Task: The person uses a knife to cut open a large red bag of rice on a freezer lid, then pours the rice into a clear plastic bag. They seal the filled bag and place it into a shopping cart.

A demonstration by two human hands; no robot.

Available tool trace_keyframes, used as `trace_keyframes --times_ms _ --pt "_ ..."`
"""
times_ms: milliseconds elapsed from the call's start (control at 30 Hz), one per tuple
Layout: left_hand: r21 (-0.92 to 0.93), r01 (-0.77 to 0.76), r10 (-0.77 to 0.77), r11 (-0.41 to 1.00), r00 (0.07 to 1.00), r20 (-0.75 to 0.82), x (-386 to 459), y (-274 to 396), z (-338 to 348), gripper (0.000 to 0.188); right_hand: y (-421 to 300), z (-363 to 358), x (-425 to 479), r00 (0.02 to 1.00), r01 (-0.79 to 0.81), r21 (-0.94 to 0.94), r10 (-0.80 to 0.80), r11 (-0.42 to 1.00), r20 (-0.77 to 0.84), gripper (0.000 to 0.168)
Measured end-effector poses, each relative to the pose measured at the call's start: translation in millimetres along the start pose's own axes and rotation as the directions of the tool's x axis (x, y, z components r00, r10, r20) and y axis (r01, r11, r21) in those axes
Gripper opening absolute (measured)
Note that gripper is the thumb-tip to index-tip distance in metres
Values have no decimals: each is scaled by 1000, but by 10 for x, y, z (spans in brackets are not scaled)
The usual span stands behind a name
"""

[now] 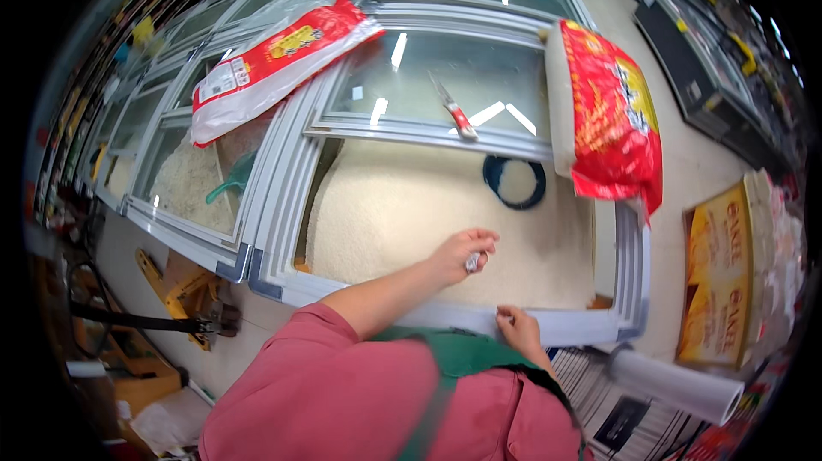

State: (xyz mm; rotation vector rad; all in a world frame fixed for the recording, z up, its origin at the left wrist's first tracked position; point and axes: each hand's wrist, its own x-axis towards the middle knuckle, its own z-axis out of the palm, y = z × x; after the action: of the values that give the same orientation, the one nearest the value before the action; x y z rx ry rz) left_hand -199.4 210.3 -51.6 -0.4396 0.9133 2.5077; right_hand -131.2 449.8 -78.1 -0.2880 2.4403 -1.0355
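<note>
My left hand [463, 255] is over the white rice [411, 204] in an open bin, its fingers curled round a small crumpled silvery-white piece [472, 262]. At the bin's near rim rests my right hand [519, 327], fingers bent; whether it holds anything is unclear. A dark blue round scoop or bowl [541, 190], with rice inside, lies in the rice. On the sliding glass lid beyond is a knife [457, 115] with a red and white handle.
A full red rice bag [610, 114] lies on the bin's right side. A flattened red and white bag [276, 69] lies across lids at left. A plastic roll [674, 384] and stacked cartons [716, 275] are at right, a yellow pallet jack [186, 297] at lower left.
</note>
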Motion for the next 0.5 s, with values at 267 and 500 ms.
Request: trace_keyframes --times_ms 267,500 --pt "0 83 -83 997 996 29 288 172 -158 14 -42 2 145 990 -109 74 101 991 99 33" --pt "206 136 -139 969 990 1 555 468 129 13 -535 -795 717 962 52 -21 -56 998 -267 29"
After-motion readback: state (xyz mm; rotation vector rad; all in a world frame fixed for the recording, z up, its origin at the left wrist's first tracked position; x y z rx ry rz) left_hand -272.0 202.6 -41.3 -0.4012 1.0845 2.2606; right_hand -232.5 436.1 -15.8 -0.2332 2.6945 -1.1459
